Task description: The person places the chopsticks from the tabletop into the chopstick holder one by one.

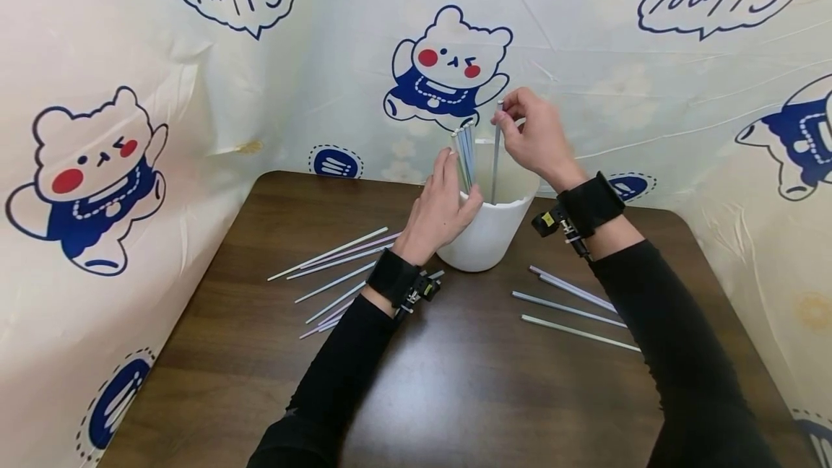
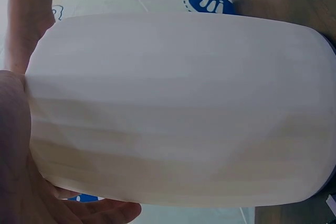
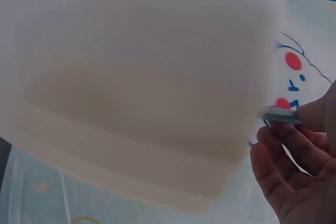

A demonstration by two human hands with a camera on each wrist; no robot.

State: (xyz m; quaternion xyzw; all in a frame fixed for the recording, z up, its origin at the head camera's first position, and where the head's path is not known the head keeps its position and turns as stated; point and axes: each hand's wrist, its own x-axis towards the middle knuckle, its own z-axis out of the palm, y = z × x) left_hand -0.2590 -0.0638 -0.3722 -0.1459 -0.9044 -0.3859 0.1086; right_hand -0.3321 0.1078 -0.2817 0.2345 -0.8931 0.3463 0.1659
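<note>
A white bucket-like container [image 1: 484, 240] stands upright at the back of the table. My left hand [image 1: 440, 211] grips its left rim, thumb in front and fingers around the far side. In the left wrist view the container's white wall [image 2: 178, 108] fills most of the picture. Several thin pastel straw-like sticks [image 1: 465, 154] lean inside near that hand. Above the right part of the opening, my right hand [image 1: 536, 132] pinches the top of a grey-blue stick [image 1: 496, 165] between thumb and fingers. The stick is near vertical, its lower end hidden inside the container.
Several pastel sticks [image 1: 338, 263] lie on the brown table [image 1: 442, 381] left of the container, partly under my left forearm. A few more sticks [image 1: 565, 304] lie on the right, partly behind my right sleeve. A printed cloth [image 1: 338, 56] hangs around the table.
</note>
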